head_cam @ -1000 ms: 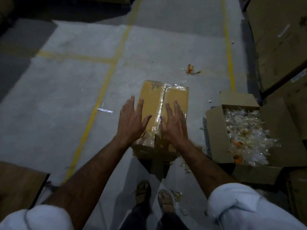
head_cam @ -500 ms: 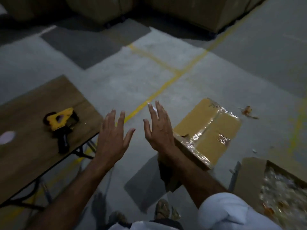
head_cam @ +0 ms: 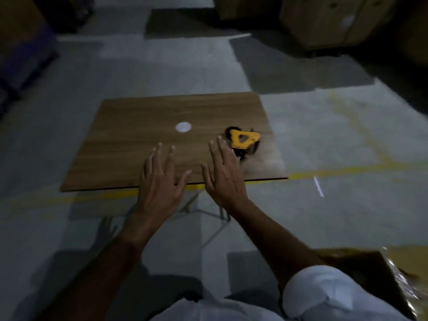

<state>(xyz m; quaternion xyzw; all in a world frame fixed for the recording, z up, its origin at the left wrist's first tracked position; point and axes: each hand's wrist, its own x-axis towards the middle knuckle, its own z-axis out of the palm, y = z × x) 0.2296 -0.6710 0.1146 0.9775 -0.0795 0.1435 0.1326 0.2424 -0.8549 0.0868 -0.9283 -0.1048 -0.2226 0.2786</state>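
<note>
Reaching for the tape dispenser on the counter.
The left hand point(head_cam: 159, 179) and right hand point(head_cam: 225, 174) hover empty, fingers straight, over the counter's point(head_cam: 139, 147) near edge. The yellow tape dispenser point(head_cam: 244, 140) lies toward the counter's right end, just past the right fingertips. The next move is probably to curl round its handle. A second ago both palms pressed the taped box point(head_cam: 370, 269), which now sits well short of the counter's near right corner.

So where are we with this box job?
Done: the box at lower right already carries shiny tape. In hand: nothing; the left hand and right hand are open, stretched toward the yellow tape gun on the table. Left: gripping it.
</note>
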